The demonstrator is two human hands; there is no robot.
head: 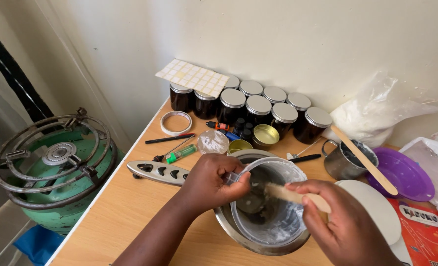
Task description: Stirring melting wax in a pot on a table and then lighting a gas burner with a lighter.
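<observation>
We have our left hand clamped on the rim of a clear plastic measuring jug, which sits inside a steel bowl near the front of the wooden table. Our right hand pinches a wooden stir stick, tip down in the jug against the whitish film on its wall. Looks like the scraping/stirring step, w/ the jug nearly empty. Next stroke likely needs the left hand to steady the rim so the jug doesn't spin in the bowl. Room is tight: a steel mug w/ a second stick, a purple plate and a white lid crowd the right; dark jars line the wall behind. The table edge is close on the left, w/ a green gas stove just off it.
</observation>
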